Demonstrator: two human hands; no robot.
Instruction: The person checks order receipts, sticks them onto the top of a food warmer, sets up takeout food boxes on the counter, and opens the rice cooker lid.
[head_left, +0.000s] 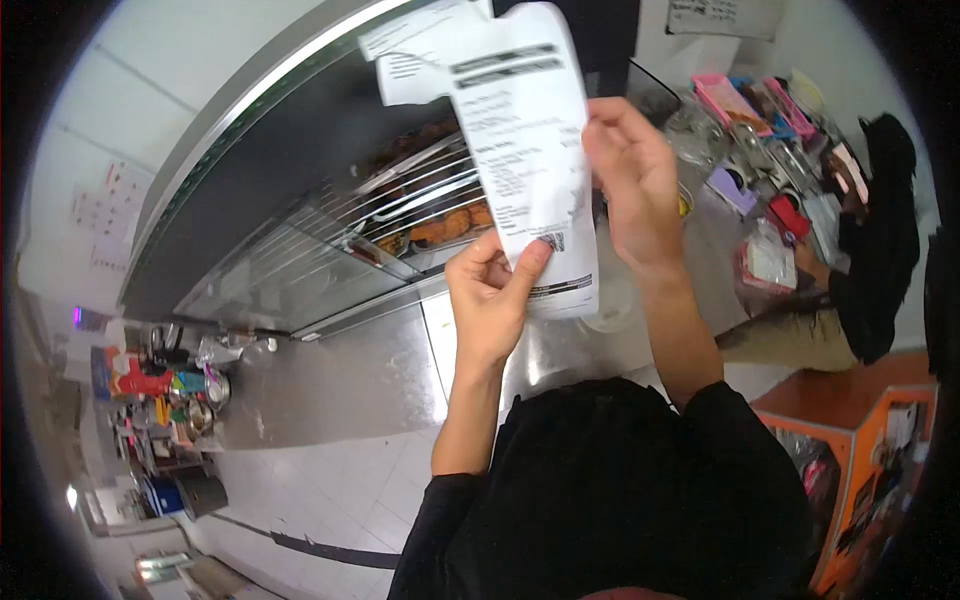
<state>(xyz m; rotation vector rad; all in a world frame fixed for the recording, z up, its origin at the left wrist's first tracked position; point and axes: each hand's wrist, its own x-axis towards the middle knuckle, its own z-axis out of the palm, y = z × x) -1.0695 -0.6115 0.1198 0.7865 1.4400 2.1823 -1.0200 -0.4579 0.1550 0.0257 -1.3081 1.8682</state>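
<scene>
At a metal counter [330, 395], we see a long printed receipt [525, 160] held up before a dark cabinet [290, 170], where browned food [450, 222] sits among wire racks. By our reading, the handling is partway along: the receipt is in hand, lifted clear of the counter and opened out with its print toward us, but not yet set down or fixed anywhere.

The left hand [487, 290] comes up from below, its fingers closed on the receipt's lower end, thumb across the front beside a printed square code. The right hand [638, 190] rises along the other side with wrist bent and fingers curled at the receipt's right edge; we cannot tell whether they pinch it. More paper slips [415, 60] show at upper left, joined or separate we cannot say. At right, a second person [880, 240] stands by the cluttered worktop.
</scene>
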